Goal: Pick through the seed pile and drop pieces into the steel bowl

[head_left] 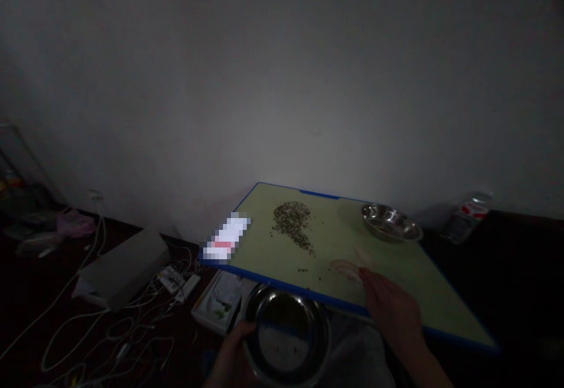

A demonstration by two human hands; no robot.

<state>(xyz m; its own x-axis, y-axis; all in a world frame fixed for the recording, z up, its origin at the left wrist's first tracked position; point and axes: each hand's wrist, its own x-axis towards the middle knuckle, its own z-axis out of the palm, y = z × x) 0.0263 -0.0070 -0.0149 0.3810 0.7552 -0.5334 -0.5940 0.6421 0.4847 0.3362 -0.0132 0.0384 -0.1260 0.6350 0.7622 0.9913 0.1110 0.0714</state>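
Note:
My left hand (238, 347) grips the side of a stainless steel bowl (324, 341), held just below the front edge of a pale green board with a blue rim (282, 279). A few dark specks show inside this bowl. Above the board's front part, my right hand (392, 305) is closed on a thin, see-through piece of plastic (346, 267), blurred, its exact kind unclear. A pile of small mixed brown and pale grains (291, 217) lies on the board, trailing toward the front, with some loose grains (302, 270) near the edge.
A second steel bowl (392, 223) stands at the board's back right. A blurred-out bright rectangle (227, 238) lies at the left corner. A clear bottle (467, 217) is beyond the right side. Cables (123, 335), a power strip and a box (123, 267) are on the floor left.

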